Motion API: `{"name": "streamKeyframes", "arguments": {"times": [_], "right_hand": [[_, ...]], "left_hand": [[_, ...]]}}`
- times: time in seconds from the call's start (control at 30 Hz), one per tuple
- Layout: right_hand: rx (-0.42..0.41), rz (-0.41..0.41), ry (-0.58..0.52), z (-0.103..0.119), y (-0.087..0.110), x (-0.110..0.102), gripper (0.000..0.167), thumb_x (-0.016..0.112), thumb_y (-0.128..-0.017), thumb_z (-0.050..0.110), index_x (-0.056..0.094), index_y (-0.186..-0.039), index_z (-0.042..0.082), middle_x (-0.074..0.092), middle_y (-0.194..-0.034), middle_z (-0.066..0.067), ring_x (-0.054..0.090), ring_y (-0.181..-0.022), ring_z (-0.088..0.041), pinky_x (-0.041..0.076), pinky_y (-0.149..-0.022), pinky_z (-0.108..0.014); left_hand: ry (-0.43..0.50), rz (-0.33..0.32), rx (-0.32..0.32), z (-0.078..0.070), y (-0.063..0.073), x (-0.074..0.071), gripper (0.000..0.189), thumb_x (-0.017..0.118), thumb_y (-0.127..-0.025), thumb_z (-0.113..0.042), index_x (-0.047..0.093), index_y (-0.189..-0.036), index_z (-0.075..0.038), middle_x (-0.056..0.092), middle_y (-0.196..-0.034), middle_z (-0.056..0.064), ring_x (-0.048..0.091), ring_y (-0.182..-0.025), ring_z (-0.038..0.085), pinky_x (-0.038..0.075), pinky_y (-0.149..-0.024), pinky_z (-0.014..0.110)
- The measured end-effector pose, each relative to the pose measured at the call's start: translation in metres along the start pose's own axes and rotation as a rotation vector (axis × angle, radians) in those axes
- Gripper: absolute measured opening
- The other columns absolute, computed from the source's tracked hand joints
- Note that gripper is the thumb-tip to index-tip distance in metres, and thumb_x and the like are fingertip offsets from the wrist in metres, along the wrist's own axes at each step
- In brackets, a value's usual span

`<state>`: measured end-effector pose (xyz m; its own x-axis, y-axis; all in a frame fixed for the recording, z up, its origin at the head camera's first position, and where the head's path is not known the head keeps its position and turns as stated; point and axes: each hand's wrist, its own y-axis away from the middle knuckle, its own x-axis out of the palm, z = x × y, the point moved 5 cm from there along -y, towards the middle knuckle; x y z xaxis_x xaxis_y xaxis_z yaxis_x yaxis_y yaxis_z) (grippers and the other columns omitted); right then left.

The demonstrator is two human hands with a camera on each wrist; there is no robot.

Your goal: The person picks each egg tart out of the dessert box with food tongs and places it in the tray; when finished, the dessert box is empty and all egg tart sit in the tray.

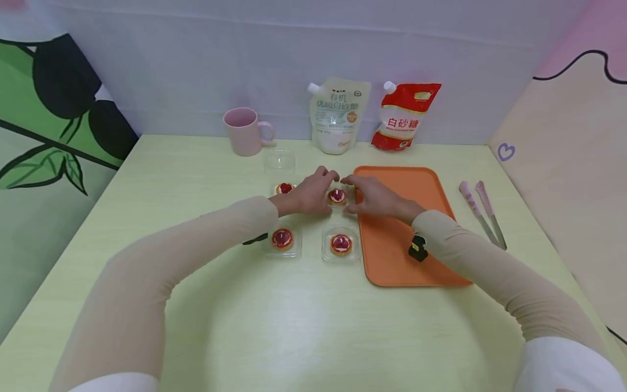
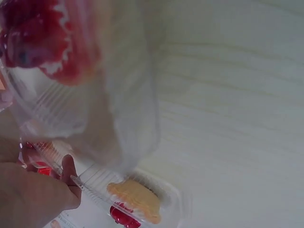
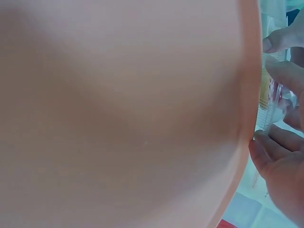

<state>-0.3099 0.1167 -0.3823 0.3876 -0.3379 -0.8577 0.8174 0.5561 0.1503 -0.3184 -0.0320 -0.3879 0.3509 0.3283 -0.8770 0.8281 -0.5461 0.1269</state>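
Observation:
Both hands meet at a clear plastic box (image 1: 337, 204) holding a small red-topped tart (image 1: 337, 196), left of the tray. My left hand (image 1: 312, 193) grips its left side, fingers at the far edge and thumb nearer me. From the other side my right hand (image 1: 376, 197) holds the box between thumb and fingers, its forearm crossing above the tray. In the right wrist view, fingertips of the right hand (image 3: 285, 175) touch the box rim. Other boxed tarts stand around: one (image 1: 285, 188) partly behind the left hand, one (image 1: 282, 238) nearer me, one (image 1: 341, 244) beside the tray.
An orange tray (image 1: 392, 267) lies right of the boxes, with two pink-handled utensils (image 1: 482, 204) beyond it. At the back stand a pink mug (image 1: 243, 132), a pale sugar pouch (image 1: 338, 117) and a red-and-white sugar pouch (image 1: 405, 117). A raised clear lid (image 1: 280, 161) shows behind one tart.

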Motion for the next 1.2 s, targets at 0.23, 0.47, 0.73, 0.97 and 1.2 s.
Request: {"name": "streamKeyframes", "arguments": {"times": [0.23,0.47,0.73,0.97,1.2], "right_hand": [[0.018,0.005,-0.001,0.0019,-0.0009,0.0000,0.078,0.083,-0.082,0.030,0.044,-0.147,0.011,0.060,-0.135,-0.009,0.056,-0.114,-0.027,0.053,-0.097,-0.044],[0.017,-0.010,0.018,0.0038,-0.0020,-0.0008,0.076,0.082,-0.083,0.031,0.047,-0.146,0.009,0.062,-0.129,-0.010,0.056,-0.106,-0.026,0.053,-0.091,-0.040],[-0.003,0.005,0.030,0.0032,-0.0037,-0.0032,0.071,0.081,-0.083,0.032,0.052,-0.143,0.008,0.065,-0.123,-0.008,0.056,-0.101,-0.024,0.053,-0.090,-0.037],[-0.005,0.019,0.023,0.0001,-0.0045,-0.0027,0.073,0.081,-0.083,0.033,0.051,-0.145,0.008,0.066,-0.115,-0.006,0.055,-0.099,-0.024,0.052,-0.087,-0.036],[-0.027,0.027,0.078,0.0025,-0.0019,0.0010,0.082,0.082,-0.083,0.035,0.043,-0.150,0.006,0.064,-0.126,-0.009,0.059,-0.105,-0.024,0.054,-0.095,-0.039]], "left_hand": [[0.003,-0.005,0.006,0.0023,-0.0018,0.0003,0.074,0.080,-0.078,-0.012,0.041,-0.140,-0.011,0.042,-0.132,0.016,0.057,-0.104,0.029,0.051,-0.094,0.039],[0.008,-0.017,0.026,0.0024,-0.0009,-0.0012,0.073,0.080,-0.077,-0.012,0.042,-0.139,-0.010,0.043,-0.130,0.016,0.056,-0.102,0.028,0.051,-0.092,0.040],[-0.002,-0.037,0.053,0.0039,-0.0003,-0.0003,0.071,0.080,-0.076,-0.014,0.043,-0.136,-0.009,0.045,-0.128,0.017,0.056,-0.101,0.030,0.050,-0.091,0.042],[-0.003,-0.025,0.053,0.0039,-0.0013,0.0003,0.070,0.080,-0.076,-0.015,0.043,-0.136,-0.009,0.046,-0.128,0.017,0.055,-0.100,0.029,0.050,-0.091,0.041],[-0.014,-0.019,0.056,0.0035,-0.0018,-0.0004,0.071,0.080,-0.076,-0.015,0.044,-0.136,-0.008,0.047,-0.128,0.017,0.057,-0.104,0.030,0.050,-0.096,0.042]]}}
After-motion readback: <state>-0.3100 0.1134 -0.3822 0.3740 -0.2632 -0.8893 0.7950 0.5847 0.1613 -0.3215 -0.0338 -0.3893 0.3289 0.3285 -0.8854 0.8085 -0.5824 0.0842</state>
